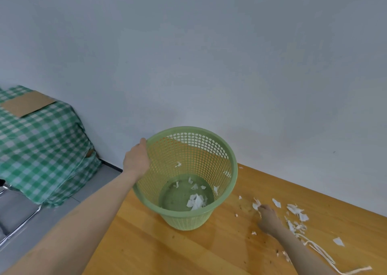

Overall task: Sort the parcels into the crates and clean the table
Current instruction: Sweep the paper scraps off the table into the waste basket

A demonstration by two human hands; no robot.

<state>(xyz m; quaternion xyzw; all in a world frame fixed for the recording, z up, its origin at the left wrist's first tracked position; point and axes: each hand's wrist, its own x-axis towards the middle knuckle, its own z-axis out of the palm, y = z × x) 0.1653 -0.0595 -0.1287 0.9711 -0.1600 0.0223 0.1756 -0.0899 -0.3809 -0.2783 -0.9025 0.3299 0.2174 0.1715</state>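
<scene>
A plain workroom: bare grey wall (209,54), wooden bench (167,249), checked cloth (41,149) at left over stacked goods.

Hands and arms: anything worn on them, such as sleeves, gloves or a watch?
Nothing worn shows. The left hand and right hand are gloveless, the wrists carry no watch or band, and both forearms are bare of sleeves to the picture's edge.

Light wooden surface (188,251), green mesh basket (188,220) standing on it near the left edge, torn white paper scraps (297,210) scattered to the right, thin pale strips (322,253) trailing nearer, dark specks (240,206) between.
</scene>
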